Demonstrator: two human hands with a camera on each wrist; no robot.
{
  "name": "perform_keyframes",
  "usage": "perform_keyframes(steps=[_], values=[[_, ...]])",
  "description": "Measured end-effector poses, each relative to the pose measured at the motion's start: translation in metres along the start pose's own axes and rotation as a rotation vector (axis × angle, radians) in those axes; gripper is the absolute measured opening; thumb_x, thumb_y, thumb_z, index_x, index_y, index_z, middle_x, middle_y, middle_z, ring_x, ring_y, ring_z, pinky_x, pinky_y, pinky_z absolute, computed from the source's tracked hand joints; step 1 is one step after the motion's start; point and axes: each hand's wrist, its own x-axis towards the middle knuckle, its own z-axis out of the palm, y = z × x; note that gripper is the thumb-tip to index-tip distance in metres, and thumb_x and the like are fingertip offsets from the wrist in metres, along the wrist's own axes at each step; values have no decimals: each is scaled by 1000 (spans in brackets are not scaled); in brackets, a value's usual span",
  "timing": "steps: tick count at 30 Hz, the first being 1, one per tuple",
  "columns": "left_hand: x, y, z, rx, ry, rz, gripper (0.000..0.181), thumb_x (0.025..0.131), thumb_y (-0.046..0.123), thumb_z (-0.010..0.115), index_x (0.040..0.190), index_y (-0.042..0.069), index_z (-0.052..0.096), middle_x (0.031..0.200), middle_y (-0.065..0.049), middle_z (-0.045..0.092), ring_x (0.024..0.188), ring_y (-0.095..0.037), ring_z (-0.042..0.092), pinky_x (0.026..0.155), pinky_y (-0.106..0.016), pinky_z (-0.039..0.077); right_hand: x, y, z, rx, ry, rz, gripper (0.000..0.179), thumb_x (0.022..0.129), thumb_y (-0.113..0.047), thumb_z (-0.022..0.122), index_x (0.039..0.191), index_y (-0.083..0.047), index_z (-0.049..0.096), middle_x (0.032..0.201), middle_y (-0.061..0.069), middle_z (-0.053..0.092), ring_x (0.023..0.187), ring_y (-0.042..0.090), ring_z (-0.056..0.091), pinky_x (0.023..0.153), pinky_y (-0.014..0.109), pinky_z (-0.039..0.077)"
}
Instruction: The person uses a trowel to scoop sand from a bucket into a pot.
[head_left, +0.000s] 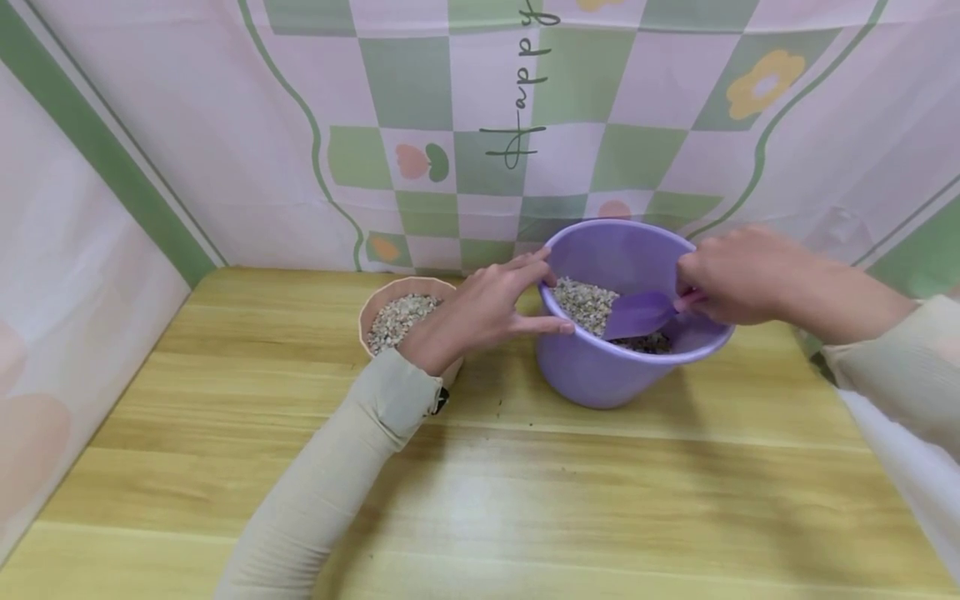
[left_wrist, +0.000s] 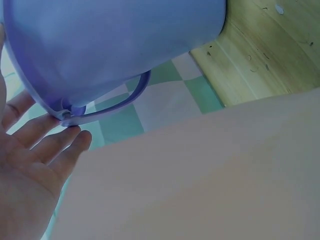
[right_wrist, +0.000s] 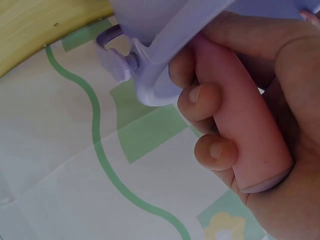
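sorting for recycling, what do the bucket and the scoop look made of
Bucket: probably plastic, smooth with a soft sheen; its even purple colour and rounded rim suggest that. Scoop: likely plastic too; its pink handle looks smooth, matte and grainless.

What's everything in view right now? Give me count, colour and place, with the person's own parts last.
Table: one, yellowish wood, across the lower view.
Patterned cloth: piece count unclear; white, green, pink; behind the table.
Pot: one, peach, on the table.
Bucket: one, purple, right of the pot.
Bucket handle: one, purple, attached near the bucket's rim.
Gravel: two lots, mixed pale-grey, in pot and bucket.
Scoop: one, purple blade, pink grip, blade inside the bucket.
Small object: one, black, mostly hidden, near the pot.
Sleeves: two, beige, on both arms.
Left hand: one, bare, at the bucket's rim.
Right hand: one, bare, gripping the scoop.
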Motion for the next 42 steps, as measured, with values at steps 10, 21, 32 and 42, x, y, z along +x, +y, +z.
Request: perform_keyframes(steps=[10,21,32,42], values=[[0,0,-1,1,4,0,58,81,61,72,115,15,63,159,-6,33,115,-29,64,85,-30,51,2,0,11,25,28,-18,26,80,-30,83,66,-26,61,60,-8,54,53,14,50,49,41,47],[0,1,-1,16,18,1,56,81,60,72,116,17,63,159,-6,34,101,-23,69,84,-27,51,4,0,16,43,40,-8,26,80,-26,82,64,-26,62,58,-9,53,52,14,49,48,41,48],[-1,0,2,0,29,21,56,82,59,73,116,16,62,159,-10,33,75,-14,63,79,-29,51,5,-4,18,66,47,7,18,80,-28,82,73,-24,67,66,-8,61,56,15,55,53,42,51],[0,2,3,7,24,15,56,81,60,72,116,17,62,159,-9,32,80,-18,66,83,-32,51,4,-3,27,103,74,-32,15,84,-27,80,75,-24,69,67,-10,62,57,14,57,52,40,51]])
